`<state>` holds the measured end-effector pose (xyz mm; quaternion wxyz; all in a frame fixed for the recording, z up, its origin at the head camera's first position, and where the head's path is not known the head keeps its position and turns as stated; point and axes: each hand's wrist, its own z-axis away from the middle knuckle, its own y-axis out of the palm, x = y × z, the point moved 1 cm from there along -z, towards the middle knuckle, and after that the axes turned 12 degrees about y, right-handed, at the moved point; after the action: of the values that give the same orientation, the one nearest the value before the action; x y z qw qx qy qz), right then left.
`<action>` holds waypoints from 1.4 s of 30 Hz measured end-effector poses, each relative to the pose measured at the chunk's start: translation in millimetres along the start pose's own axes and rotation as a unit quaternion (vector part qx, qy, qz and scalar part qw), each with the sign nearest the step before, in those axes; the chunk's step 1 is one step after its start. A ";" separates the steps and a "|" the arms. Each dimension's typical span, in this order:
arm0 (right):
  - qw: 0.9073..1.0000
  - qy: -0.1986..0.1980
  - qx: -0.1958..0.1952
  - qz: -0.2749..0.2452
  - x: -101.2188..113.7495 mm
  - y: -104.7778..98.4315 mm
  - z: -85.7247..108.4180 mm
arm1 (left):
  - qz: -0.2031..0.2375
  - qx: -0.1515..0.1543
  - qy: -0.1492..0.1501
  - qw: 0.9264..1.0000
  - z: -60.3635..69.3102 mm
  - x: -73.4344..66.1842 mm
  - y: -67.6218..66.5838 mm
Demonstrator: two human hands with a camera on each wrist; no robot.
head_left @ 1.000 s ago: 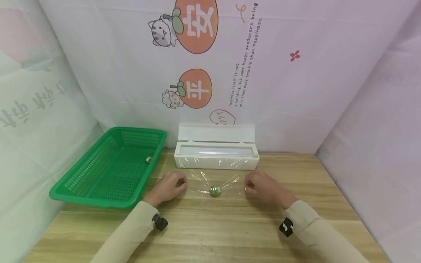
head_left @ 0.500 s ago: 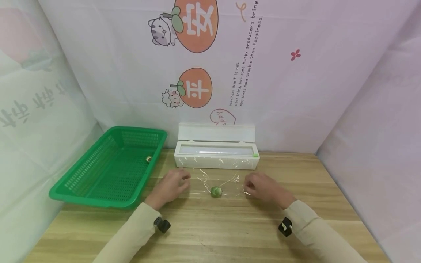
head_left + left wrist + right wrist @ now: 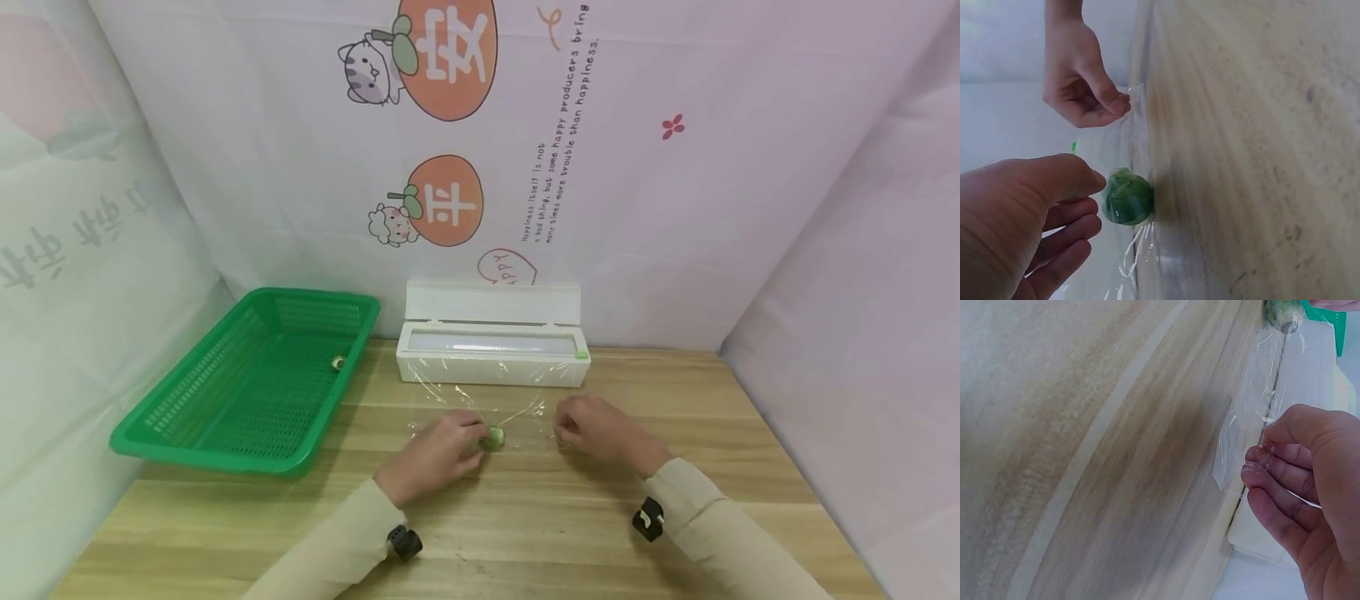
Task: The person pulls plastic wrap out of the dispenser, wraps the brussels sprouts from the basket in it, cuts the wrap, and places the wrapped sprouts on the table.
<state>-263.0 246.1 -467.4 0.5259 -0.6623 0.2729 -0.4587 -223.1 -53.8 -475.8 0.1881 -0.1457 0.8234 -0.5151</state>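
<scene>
A small green Brussels sprout (image 3: 494, 438) lies on the table in front of the white box, with clear cling film (image 3: 525, 417) over and around it. Just to its left is my left hand (image 3: 442, 454), thumb and loosely bent fingers close beside the sprout; in the left wrist view the hand (image 3: 1041, 219) has not closed round it. My right hand (image 3: 600, 429) pinches the film's right edge between thumb and fingertips, as the right wrist view shows at the crumpled film (image 3: 1232, 453). Creases run from the sprout (image 3: 1127, 197) through the film.
A white cling film box (image 3: 493, 369) with its lid raised stands behind the hands, against the cloth backdrop. A green plastic basket (image 3: 225, 458) sits on the left, with one small pale round item (image 3: 339, 362) inside. The wooden table (image 3: 510, 533) extends towards me.
My left hand first opened its fingers at the film's left side, then moved right to beside the sprout. My right hand has stayed nearly in place, pinching the film.
</scene>
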 end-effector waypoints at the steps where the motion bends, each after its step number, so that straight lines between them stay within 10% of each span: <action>1: 1.000 0.003 0.001 -0.001 -0.2 -0.1 0.3 | -0.002 0.001 -0.004 1.000 -0.2 0.2 1.5; 17: 0.999 0.044 -0.010 -0.020 7.3 -15.2 6.4 | -0.019 0.003 -0.016 1.000 -8.5 11.6 10.7; 26: 0.993 -0.088 -0.076 0.030 53.6 -22.9 1.0 | 0.013 -0.007 -0.030 0.999 -13.0 15.5 11.1; 42: 0.994 -0.085 -0.063 0.013 81.1 19.0 -8.5 | 0.026 -0.012 -0.045 0.999 -17.7 19.5 17.2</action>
<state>-233.5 168.2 -459.2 0.5101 -0.7270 0.2641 -0.3760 -249.3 -40.8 -487.3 0.2367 -0.1493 0.8236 -0.4933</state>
